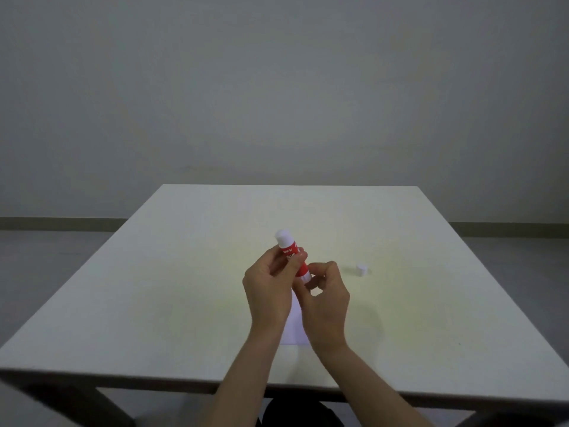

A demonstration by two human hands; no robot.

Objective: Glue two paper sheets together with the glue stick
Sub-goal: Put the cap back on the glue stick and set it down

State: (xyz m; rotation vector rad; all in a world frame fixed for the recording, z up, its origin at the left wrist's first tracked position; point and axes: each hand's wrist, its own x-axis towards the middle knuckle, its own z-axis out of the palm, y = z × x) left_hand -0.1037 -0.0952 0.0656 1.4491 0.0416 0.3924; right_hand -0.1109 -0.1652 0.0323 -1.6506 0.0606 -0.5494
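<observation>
Red and white plastic, the single cylindrical glue stick (pixel 292 257) was what I watched first: it was held above the middle of the pale square table (pixel 154 303), tilted with its white glue end toward eleven o'clock and its white base toward five. I counted one stick, one small white cap (pixel 361 269), two bare hands, and only one white paper sheet (pixel 295 329) that I could make out; whether a second lay with it, I could not tell.

My left hand (pixel 268 292) had its fingers curled closed around the red barrel, thumb pressed across the label. My right hand (pixel 326 298) had thumb and fingertips pinched shut on the white base knob at the stick's lower end. The stick ran between the two grips, its bare tip well clear of both hands.

At three o'clock from the hands, the cap sat alone on the table, off the stick. Below the wrists, at six o'clock, the sheet lay flat on the table.
</observation>
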